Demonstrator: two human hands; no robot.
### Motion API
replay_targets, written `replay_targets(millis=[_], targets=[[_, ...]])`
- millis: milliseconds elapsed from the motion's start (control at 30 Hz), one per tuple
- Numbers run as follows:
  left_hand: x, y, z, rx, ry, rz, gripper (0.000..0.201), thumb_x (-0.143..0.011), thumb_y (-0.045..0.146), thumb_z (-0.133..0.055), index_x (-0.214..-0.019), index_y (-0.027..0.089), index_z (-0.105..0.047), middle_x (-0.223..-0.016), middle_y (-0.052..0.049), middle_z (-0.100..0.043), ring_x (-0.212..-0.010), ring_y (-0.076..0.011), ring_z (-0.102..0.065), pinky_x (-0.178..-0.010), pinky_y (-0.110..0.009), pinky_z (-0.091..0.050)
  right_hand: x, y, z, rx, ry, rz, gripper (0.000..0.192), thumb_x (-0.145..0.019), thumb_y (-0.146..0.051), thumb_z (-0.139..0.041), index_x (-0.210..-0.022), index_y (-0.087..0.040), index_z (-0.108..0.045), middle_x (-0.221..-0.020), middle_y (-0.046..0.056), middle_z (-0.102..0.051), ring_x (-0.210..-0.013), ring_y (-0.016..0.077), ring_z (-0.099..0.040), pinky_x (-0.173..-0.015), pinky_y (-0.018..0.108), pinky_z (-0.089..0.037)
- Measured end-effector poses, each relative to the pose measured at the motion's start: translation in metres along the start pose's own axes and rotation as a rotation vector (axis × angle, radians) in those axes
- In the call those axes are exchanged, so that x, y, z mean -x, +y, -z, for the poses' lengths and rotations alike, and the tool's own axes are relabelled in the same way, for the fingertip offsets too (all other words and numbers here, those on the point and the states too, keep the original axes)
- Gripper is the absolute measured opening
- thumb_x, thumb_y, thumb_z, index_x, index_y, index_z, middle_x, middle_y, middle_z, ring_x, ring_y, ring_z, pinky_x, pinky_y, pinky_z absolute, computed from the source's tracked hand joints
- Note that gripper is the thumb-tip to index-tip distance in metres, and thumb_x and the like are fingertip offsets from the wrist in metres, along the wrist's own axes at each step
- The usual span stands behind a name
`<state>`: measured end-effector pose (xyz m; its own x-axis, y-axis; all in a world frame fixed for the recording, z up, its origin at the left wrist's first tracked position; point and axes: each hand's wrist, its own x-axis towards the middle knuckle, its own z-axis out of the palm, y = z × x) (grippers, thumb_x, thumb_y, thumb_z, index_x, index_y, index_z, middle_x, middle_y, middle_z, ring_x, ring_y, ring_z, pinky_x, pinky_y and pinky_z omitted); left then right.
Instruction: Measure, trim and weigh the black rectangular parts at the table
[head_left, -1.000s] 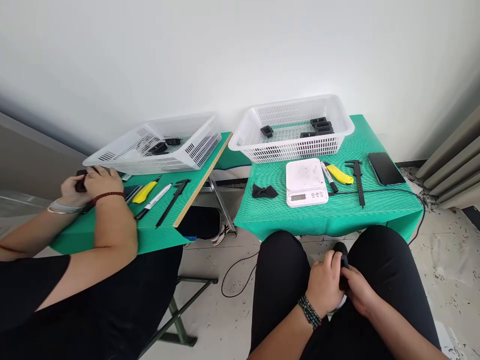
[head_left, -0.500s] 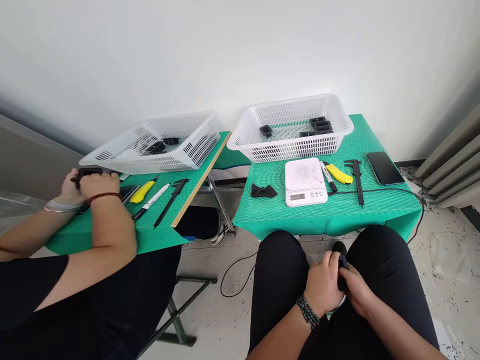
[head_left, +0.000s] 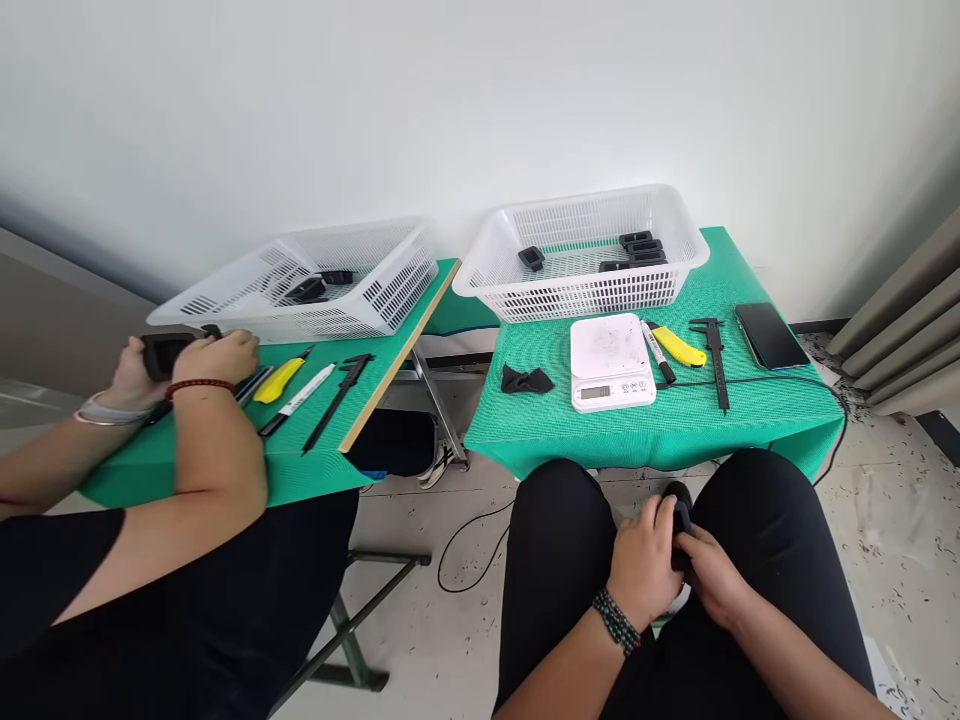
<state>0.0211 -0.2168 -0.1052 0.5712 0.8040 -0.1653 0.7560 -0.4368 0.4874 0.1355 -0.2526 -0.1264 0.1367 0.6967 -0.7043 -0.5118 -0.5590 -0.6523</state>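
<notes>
1. Black and small, the plastic part (head_left: 681,528) sits low between the person's knees, pinched between both hands, well short of the table edge.
2. The left hand (head_left: 645,565) curls over the part from its own side, fingers folded around it, a beaded bracelet (head_left: 616,620) on the wrist.
3. The right hand (head_left: 712,575) meets it from the other side, fingertips touching the part; most of the piece is hidden by the two hands.
4. Ahead on the green table (head_left: 675,425) stand a white scale (head_left: 611,362), a crumpled black scrap (head_left: 527,380) to its left, and a marker (head_left: 658,352), yellow knife (head_left: 679,347), black caliper (head_left: 716,360) and phone (head_left: 772,336) to its right.
5. Behind the scale a white basket (head_left: 581,290) holds several similar black parts (head_left: 637,250).
6. At the neighbouring table (head_left: 300,450) a co-worker's hands (head_left: 187,360) grip another black piece (head_left: 163,352) in front of a second basket (head_left: 300,290).
</notes>
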Motion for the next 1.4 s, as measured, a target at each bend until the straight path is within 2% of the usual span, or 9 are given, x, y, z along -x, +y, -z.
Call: replay_targets(millis=[167,400,600,1000,1200,1400], targets=[[0.003,0.001,-0.001,0.047,0.062,0.013,0.079,-0.07,0.012,-0.07,-0.142,0.023,-0.04,-0.139,-0.012,-0.058,-0.117,-0.0332,-0.066,-0.092,-0.048,-0.057,-0.001,-0.003,0.002,0.025,-0.024,0.023,0.017,-0.056,-0.03,-0.072,-0.067,-0.018,-0.067,-0.062,0.0,-0.061,-0.066,0.0169,-0.054,-0.062,0.029,-0.041],[0.002,0.0,0.003,0.104,0.048,0.063,0.08,-0.066,0.015,-0.073,-0.14,0.023,-0.043,-0.141,-0.013,-0.061,-0.118,-0.0347,-0.067,-0.094,-0.05,-0.057,-0.006,-0.001,0.004,0.04,-0.027,0.042,0.016,-0.057,-0.029,-0.075,-0.064,-0.017,-0.067,-0.06,0.0,-0.061,-0.062,0.0153,-0.051,-0.059,0.028,-0.036],[0.001,0.001,0.006,0.064,0.047,0.033,0.079,-0.065,0.017,-0.074,-0.139,0.021,-0.046,-0.137,-0.011,-0.063,-0.116,-0.0347,-0.068,-0.095,-0.052,-0.057,-0.007,0.001,0.005,0.03,-0.012,0.047,0.014,-0.056,-0.028,-0.073,-0.061,-0.017,-0.066,-0.059,-0.001,-0.06,-0.062,0.0143,-0.05,-0.059,0.027,-0.038],[0.0,-0.001,0.007,0.003,0.022,0.005,0.082,-0.066,0.014,-0.073,-0.144,0.019,-0.047,-0.148,-0.013,-0.059,-0.12,-0.0353,-0.067,-0.096,-0.052,-0.057,-0.006,-0.002,0.004,-0.044,-0.042,0.038,0.014,-0.053,-0.023,-0.073,-0.064,-0.015,-0.069,-0.061,0.001,-0.064,-0.062,0.0138,-0.052,-0.06,0.027,-0.04],[0.0,0.002,0.005,-0.072,0.045,-0.018,0.084,-0.066,0.01,-0.078,-0.144,0.019,-0.049,-0.149,-0.013,-0.059,-0.11,-0.0337,-0.072,-0.093,-0.052,-0.059,-0.008,-0.002,0.006,-0.049,-0.045,0.03,0.019,-0.052,-0.022,-0.075,-0.069,-0.017,-0.07,-0.062,0.0,-0.064,-0.062,0.0149,-0.055,-0.059,0.027,-0.042],[0.0,0.004,0.003,-0.158,0.055,-0.062,0.085,-0.068,0.011,-0.082,-0.146,0.019,-0.049,-0.146,-0.012,-0.061,-0.103,-0.0321,-0.072,-0.088,-0.052,-0.06,-0.014,0.0,0.008,-0.083,-0.029,0.01,0.018,-0.047,-0.016,-0.071,-0.065,-0.017,-0.068,-0.06,0.0,-0.064,-0.06,0.0146,-0.054,-0.058,0.027,-0.041]])
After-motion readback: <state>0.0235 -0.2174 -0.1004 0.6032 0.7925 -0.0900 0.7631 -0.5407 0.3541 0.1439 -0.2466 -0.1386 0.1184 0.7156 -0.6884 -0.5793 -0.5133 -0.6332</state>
